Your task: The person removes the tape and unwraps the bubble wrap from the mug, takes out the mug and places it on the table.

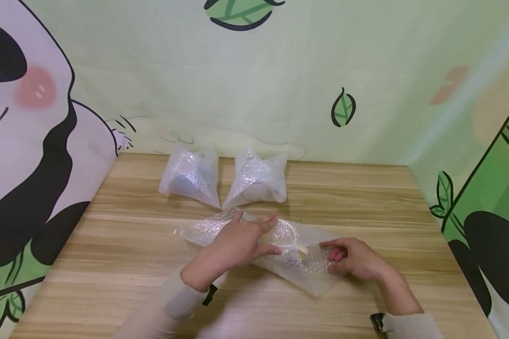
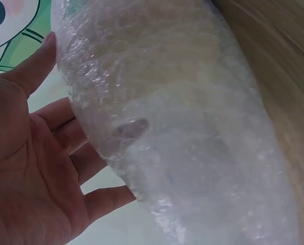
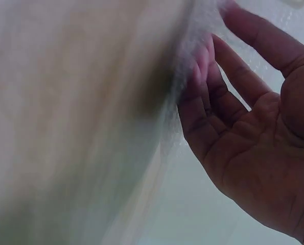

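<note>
A clear bubble-wrap bag (image 1: pixel 318 278) lies slantwise on the table, with a pale yellow rounded thing (image 1: pixel 302 252) showing blurrily through it. My left hand (image 1: pixel 242 241) rests on the bag's left part, fingers spread. In the left wrist view those fingers touch the side of the bulging bubble wrap (image 2: pixel 192 127). At the bag's right end, my right hand (image 1: pixel 358 259) pinches the edge between thumb and fingers. The right wrist view has the right hand (image 3: pixel 254 127) with its fingertips at the film's edge, partly hidden by it.
Two puffy bubble-wrapped packages stand behind the bag: a left one (image 1: pixel 191 176) with something bluish inside and a right one (image 1: pixel 256 179). The wood-grain table (image 1: pixel 110 282) ends at a printed backdrop (image 1: pixel 152 70) with panda and leaf drawings.
</note>
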`<state>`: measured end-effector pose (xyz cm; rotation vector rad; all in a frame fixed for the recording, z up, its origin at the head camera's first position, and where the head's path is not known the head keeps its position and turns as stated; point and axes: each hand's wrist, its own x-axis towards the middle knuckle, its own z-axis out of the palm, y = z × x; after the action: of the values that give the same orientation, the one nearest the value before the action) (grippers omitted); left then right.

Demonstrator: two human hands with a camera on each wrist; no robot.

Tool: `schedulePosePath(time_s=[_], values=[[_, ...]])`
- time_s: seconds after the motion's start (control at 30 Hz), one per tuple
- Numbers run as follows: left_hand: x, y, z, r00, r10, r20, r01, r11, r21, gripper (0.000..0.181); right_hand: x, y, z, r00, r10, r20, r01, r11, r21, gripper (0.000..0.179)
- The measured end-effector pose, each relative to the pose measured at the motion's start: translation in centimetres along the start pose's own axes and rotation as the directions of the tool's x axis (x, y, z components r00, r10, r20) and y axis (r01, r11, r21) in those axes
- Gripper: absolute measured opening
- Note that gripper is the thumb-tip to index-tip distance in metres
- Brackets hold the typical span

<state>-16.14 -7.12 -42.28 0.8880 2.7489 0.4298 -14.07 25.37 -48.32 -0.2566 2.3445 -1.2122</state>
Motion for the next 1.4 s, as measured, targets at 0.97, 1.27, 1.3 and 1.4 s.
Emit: schedulePosePath(time_s=[0.97, 1.27, 1.3, 1.4], values=[[-0.9, 0.1, 2.1, 0.99, 0.009, -0.138, -0.005, 0.999, 0.032, 0.082, -1.2, -1.6, 1.5, 0.987, -0.077, -0.138, 0.041, 0.969, -0.243, 0.039], [-0.7, 0.2, 1.6, 0.973, 0.004, -0.229, -0.003, 1.0, 0.003, 0.082, -2.4, -5.3, 1.6, 0.978, -0.137, -0.16, 0.1, 0.971, -0.219, 0.01], [-0.6, 0.3, 1.5, 0.97, -0.007, -0.241, 0.008, 1.0, 0.003, 0.082, -2.4, -5.8, 1.6, 0.977, -0.144, -0.16, 0.11, 0.973, -0.203, 0.01], [-0.5, 0.3, 1.3, 0.965, -0.044, -0.258, 0.045, 0.999, -0.001, 0.083, -2.4, -7.1, 2.0, 0.974, -0.161, -0.156, 0.134, 0.976, -0.175, 0.014]])
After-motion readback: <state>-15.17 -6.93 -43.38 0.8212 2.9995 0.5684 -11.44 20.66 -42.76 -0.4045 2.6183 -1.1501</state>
